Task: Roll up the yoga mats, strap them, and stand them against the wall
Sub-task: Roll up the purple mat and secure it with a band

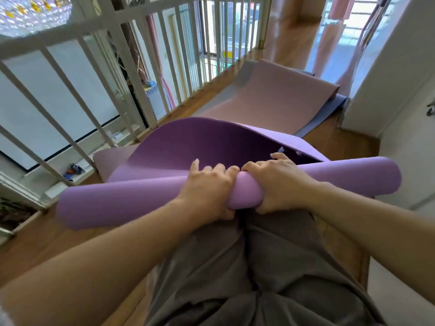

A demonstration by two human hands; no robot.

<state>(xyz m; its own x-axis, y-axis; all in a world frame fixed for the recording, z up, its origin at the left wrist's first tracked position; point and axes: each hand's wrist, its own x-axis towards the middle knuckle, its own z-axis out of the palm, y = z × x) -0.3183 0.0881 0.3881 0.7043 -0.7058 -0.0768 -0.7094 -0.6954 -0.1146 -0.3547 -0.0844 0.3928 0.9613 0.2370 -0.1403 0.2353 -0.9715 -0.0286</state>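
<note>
A purple yoga mat (122,203) is partly rolled into a thick tube that lies crosswise in front of my knees. Its loose end arches up behind the roll. My left hand (207,187) grips the roll at its middle, fingers curled over the top. Right beside it my right hand (277,182) holds the same roll, thumb underneath. A pink mat (270,100) lies flat on the floor beyond, with a blue-grey mat (329,111) showing under its right edge. No strap is visible.
A white railing (131,74) runs along the left, with a drop to a lower floor behind it. A white wall (395,90) stands at the right. The wooden floor (336,142) forms a narrow strip between them. My grey trousers fill the foreground.
</note>
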